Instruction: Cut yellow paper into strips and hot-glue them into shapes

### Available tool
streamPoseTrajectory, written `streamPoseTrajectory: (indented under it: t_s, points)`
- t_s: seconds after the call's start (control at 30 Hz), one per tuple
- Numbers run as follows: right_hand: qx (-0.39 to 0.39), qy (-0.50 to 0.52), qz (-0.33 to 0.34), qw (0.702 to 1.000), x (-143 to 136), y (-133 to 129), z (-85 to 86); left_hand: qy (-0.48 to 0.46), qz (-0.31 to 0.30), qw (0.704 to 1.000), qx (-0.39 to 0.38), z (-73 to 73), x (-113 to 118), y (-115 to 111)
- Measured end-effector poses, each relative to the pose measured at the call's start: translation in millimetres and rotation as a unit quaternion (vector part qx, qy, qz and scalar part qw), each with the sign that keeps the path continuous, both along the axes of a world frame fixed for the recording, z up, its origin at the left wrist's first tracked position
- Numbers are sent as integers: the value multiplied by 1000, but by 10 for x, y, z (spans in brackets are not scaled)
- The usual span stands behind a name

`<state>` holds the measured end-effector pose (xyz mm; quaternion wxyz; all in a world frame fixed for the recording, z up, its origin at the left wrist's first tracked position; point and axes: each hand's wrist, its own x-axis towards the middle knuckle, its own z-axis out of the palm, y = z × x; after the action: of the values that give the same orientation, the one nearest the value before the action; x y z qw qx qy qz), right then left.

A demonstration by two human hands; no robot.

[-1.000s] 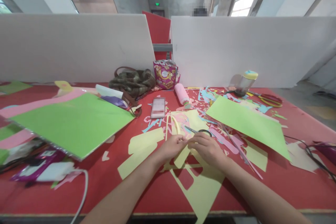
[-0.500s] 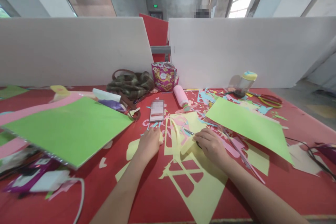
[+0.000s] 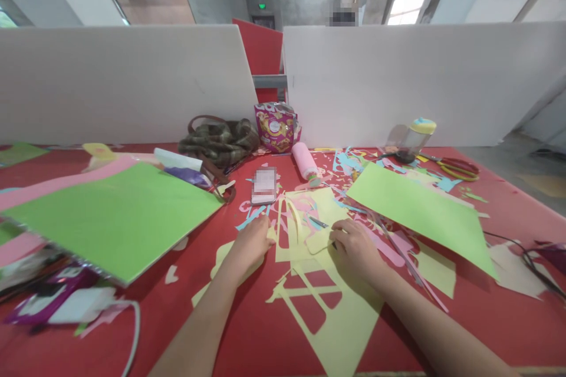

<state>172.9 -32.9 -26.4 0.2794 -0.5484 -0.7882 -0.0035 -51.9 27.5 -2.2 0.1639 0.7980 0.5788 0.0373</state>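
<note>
Head view. Two bare hands work over a red desk (image 3: 260, 336) strewn with cut paper. The left hand (image 3: 252, 242) is loosely curled, palm down, over yellow paper pieces (image 3: 222, 254), its thumb side close to their right edge; whether it grips one cannot be told. The right hand (image 3: 357, 248) is half closed, its bent fingers lying over the handle end of a pair of scissors (image 3: 318, 222); the blades project to the left, above pale yellow and pink paper. The handle is largely hidden, so the firmness of any hold cannot be judged. Just left of the right fingertips lies a small rounded yellow piece (image 3: 319, 241), and below it a large yellow sheet (image 3: 347, 324) with cut-out openings extends toward the near edge. Beyond the left hand lies a phone (image 3: 264, 187); farther back are a pink bottle (image 3: 305, 162) on its side, a purple snack bag (image 3: 276, 129) and a plaid bag (image 3: 221, 138). Green sheets flank the hands, one at left (image 3: 119, 218), one at right (image 3: 420, 212). A clear tumbler (image 3: 411, 142) with a yellow lid stands at the back right, before a white panel (image 3: 389, 76).
</note>
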Motion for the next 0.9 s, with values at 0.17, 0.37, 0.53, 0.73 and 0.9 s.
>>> streamPoseTrajectory:
  t_s: [0.17, 0.37, 0.53, 0.73, 0.9]
  points:
    - [-35, 15, -7, 999, -8, -13, 15, -9, 14, 1000, -1, -35, 2, 42]
    - [-39, 28, -7, 999, -16, -5, 24, -37, 19, 999, 8, -44, -10, 69]
    - [-55, 45, -5, 997, -32, -8, 22, -78, 7, 997, -15, -66, -26, 70]
    - [-77, 68, -3, 995, -66, -23, 42, -112, 23, 993, -4, -123, -26, 33]
    - [-77, 98, -10, 992, -130, -63, 57, -138, 23, 990, -3, -121, -16, 80]
